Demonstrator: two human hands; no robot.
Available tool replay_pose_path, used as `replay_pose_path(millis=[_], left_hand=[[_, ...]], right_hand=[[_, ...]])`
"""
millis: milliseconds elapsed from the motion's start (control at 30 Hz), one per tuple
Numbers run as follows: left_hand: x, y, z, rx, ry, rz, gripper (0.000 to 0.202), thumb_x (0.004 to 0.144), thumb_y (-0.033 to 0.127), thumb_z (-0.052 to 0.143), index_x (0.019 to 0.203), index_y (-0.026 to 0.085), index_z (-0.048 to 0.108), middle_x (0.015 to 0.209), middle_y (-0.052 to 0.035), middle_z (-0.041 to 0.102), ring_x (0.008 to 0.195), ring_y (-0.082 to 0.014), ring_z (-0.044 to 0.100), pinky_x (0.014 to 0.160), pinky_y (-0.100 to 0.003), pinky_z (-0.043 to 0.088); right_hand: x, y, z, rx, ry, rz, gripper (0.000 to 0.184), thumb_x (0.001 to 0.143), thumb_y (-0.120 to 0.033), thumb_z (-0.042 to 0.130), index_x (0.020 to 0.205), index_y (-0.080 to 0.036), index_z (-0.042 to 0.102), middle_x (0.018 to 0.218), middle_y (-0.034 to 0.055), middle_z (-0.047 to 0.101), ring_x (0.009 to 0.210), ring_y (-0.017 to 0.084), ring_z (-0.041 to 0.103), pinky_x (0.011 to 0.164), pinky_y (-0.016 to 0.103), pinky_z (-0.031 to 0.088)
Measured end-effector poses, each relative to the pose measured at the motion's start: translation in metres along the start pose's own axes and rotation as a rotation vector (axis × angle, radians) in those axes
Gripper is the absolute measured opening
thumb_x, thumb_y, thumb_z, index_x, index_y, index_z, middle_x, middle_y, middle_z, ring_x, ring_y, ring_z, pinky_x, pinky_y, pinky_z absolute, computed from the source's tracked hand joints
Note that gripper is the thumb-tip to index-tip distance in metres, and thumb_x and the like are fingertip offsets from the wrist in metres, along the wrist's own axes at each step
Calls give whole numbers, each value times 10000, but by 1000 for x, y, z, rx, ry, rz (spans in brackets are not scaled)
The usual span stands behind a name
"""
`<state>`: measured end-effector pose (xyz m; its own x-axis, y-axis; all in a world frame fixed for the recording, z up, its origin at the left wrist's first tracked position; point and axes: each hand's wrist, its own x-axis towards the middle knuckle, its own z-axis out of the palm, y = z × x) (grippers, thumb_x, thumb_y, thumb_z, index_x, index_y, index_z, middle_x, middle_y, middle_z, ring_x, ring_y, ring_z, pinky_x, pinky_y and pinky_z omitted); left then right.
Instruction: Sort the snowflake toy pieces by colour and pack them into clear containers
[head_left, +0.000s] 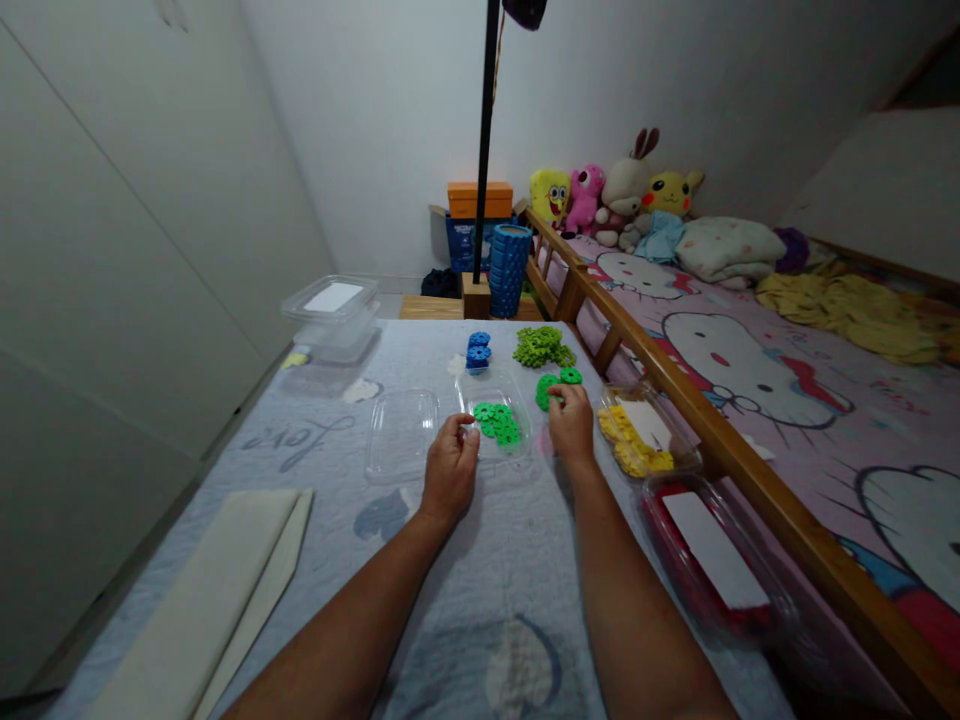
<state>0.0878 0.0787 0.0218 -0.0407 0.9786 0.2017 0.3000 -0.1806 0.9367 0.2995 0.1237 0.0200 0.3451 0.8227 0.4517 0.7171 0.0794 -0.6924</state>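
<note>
A clear plastic tray (pixel 519 398) lies on the cloth-covered table and holds several dark green discs (pixel 497 422). My left hand (pixel 450 465) rests at the tray's near left corner, fingers curled and pinched together at its rim. My right hand (pixel 571 423) is just right of the tray, fingers closed on a dark green disc from the small pile (pixel 555 385) there. Further back lie a light green pile (pixel 541 346) and a few blue discs (pixel 478 352).
An empty clear tray (pixel 403 432) lies left of my left hand. A container of yellow discs (pixel 637 440) and a red-filled lidded one (pixel 712 560) sit at the right edge by the wooden bed rail (pixel 720 425). Stacked clear boxes (pixel 334 310) stand far left. Folded white cloth (pixel 217 590) lies near left.
</note>
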Motion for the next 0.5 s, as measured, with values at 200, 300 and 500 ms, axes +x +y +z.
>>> replay_pose_path(millis=[200,300,500], left_hand=[[1,-1,1,-11,15,10,248,929,377,502,1066,205,616,708,50,484,661,-143,523,652,-273,397],[1,-3,1,-19,4,5,255,932,379,501,1077,201,613,708,50,475,668,-145,521,669,-278,403],[1,-7,1,-17,17,4,274,926,382,510,1093,193,618,760,32,509,723,-154,540,695,-284,412]], right_hand=[[-7,22,9,-261,-11,-2,392,787,-105,558,1143,-175,707,1107,134,568,1086,281,526,1015,408,415],[-9,24,14,-305,-33,17,330,789,-121,580,1090,-193,697,1084,122,554,1057,276,528,972,380,427],[-6,24,12,-296,-54,81,232,755,-128,595,977,-184,627,1019,106,588,1014,259,540,940,367,430]])
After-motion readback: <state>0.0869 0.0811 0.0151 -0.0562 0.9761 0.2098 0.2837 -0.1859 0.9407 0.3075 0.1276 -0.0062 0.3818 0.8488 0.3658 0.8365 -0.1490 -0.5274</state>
